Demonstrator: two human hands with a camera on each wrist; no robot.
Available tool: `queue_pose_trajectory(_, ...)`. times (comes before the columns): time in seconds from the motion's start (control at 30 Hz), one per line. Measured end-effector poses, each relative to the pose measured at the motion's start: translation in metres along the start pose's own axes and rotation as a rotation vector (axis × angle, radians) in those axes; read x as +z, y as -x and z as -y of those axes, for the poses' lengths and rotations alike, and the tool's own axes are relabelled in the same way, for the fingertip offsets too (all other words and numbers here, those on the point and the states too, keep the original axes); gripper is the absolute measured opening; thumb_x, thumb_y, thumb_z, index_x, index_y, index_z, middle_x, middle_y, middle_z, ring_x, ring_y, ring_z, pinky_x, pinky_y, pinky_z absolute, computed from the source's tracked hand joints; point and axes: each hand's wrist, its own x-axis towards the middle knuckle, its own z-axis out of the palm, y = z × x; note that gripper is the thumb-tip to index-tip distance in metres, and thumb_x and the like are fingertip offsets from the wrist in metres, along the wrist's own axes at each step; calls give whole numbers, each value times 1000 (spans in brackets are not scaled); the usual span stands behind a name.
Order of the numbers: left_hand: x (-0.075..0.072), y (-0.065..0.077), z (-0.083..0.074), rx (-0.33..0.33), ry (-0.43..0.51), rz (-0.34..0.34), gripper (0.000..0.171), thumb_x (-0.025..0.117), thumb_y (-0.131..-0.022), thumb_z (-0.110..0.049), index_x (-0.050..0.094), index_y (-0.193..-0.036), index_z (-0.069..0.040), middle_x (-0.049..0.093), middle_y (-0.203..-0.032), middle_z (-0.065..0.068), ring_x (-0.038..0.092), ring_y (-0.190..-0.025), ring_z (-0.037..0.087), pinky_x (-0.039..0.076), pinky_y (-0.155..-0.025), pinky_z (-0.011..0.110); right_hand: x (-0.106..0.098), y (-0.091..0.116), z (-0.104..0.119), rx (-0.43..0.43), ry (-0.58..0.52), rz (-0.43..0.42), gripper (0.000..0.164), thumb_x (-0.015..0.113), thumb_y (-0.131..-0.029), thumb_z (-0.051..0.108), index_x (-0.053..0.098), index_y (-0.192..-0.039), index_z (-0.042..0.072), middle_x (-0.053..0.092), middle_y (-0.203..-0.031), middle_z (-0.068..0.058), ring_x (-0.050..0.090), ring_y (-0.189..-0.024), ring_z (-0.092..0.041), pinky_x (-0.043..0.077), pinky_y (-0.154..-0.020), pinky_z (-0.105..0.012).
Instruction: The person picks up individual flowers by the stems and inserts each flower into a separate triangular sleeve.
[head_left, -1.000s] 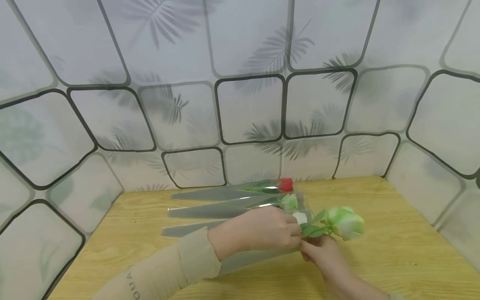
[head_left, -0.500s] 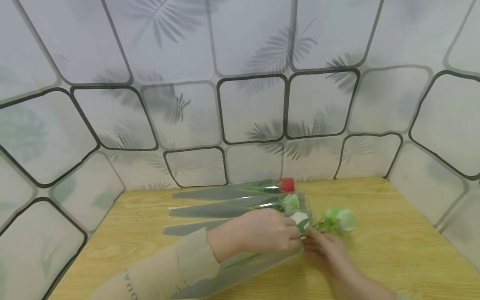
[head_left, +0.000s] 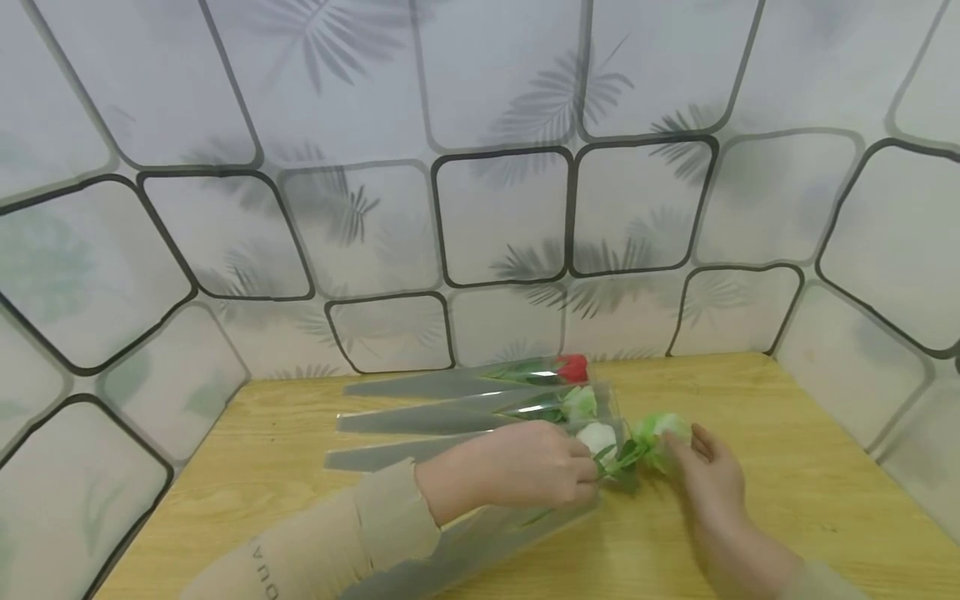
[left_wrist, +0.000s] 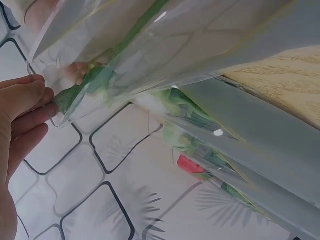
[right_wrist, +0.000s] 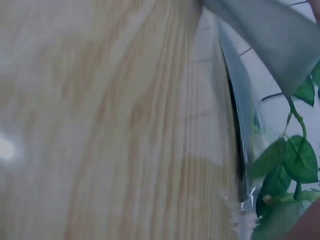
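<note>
A flower sleeve, clear on its front with a grey back, slants across the near side of the table. My left hand pinches its mouth edge; in the left wrist view, the fingertips grip the film beside a green leaf. A green-and-white artificial rose sticks out of that mouth, its stem partly inside. My right hand holds the bloom between thumb and fingers. In the right wrist view, green leaves hang near the sleeve's grey tip, and little of the hand shows.
Behind the hands lie three wrapped flowers side by side: a red one, a pale green one and a white one. The wooden table is bounded by a patterned wall covering at the back and sides.
My right hand has moved from the stem to the bloom, shifting right. The rose has come left, closer to the sleeve's mouth. My left hand has stayed in place.
</note>
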Motion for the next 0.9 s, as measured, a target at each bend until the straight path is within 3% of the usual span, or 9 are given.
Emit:
queue_pose_trajectory(0.2,5,-1,0,-7,-11,19,26,63,-104,-18,68,-84,-33,64,-85,-21,54,-73,-3,47,-65,14,-2,-4,3,-76,145,-1,67,51,-111,42,36,-162,1,30,-172,-21,24,-162,-39,24,-133,-52)
queue_pose_trajectory(0.33,4,-2,0,-9,-6,51,26,63,-105,-19,68,-84,-33,64,-86,-22,55,-74,-4,47,-65,14,-6,-2,3,-74,237,51,71,54,-111,41,34,-161,-5,25,-172,-28,19,-161,-50,24,-130,-60)
queue_pose_trajectory(0.47,3,-2,0,-5,-2,88,23,65,-105,-21,70,-86,-33,65,-87,-23,54,-74,-4,46,-65,13,-10,2,-2,-51,301,71,79,50,-111,45,28,-159,-14,26,-166,-39,27,-154,-56,26,-128,-63)
queue_pose_trajectory(0.57,4,-1,0,-3,-4,106,23,66,-104,-21,71,-86,-34,65,-87,-23,53,-73,-4,45,-64,13,-13,4,-5,-47,303,64,78,49,-111,44,33,-154,-19,33,-161,-42,35,-148,-57,29,-127,-63)
queue_pose_trajectory(0.73,4,-1,1,-7,-6,115,22,66,-104,-20,71,-87,-34,65,-87,-23,54,-74,-4,44,-63,14,-17,6,-4,-44,352,75,79,51,-111,47,37,-153,-18,34,-162,-38,31,-151,-58,28,-127,-64)
queue_pose_trajectory(0.83,6,-1,0,-12,-14,114,22,66,-103,-20,71,-87,-35,65,-88,-24,56,-76,-4,47,-64,15,-18,7,0,-25,323,96,89,53,-108,57,33,-156,-16,30,-164,-37,30,-154,-56,34,-125,-60)
queue_pose_trajectory(0.87,6,-1,0,-13,-15,116,22,66,-103,-19,71,-88,-34,65,-88,-24,57,-77,-4,47,-65,15,-18,8,2,-31,321,86,90,55,-106,59,35,-157,-13,32,-165,-35,33,-153,-54,43,-122,-52)
queue_pose_trajectory(0.9,7,-1,0,-14,-15,118,22,65,-103,-19,70,-88,-34,65,-88,-23,58,-77,-4,48,-65,15,-18,9,4,-38,313,79,91,56,-104,61,36,-158,-10,32,-166,-33,34,-153,-52,45,-121,-51)
